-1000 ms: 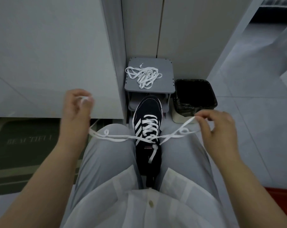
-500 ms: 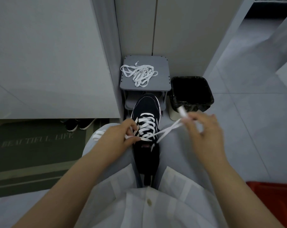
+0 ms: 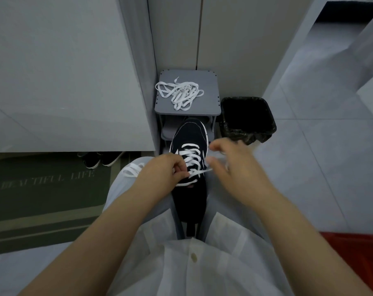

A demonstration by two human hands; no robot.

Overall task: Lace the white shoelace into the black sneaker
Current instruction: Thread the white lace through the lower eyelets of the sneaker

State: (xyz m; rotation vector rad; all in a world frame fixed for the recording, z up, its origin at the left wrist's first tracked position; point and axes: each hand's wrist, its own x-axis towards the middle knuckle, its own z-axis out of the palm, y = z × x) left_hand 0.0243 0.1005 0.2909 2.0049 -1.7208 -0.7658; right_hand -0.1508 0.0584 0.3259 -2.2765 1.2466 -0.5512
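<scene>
Now, with the wide tightening pull over, the left hand (image 3: 163, 175) pinches the white shoelace (image 3: 190, 161) at the black sneaker (image 3: 189, 135) wedged between the knees (image 3: 121, 189), the blurred right hand (image 3: 231, 165) shows no readable grip, and threading probably resumes.

One wide-angle head camera looks forward and steeply down, seemingly close above the lap (image 3: 117, 189).
</scene>
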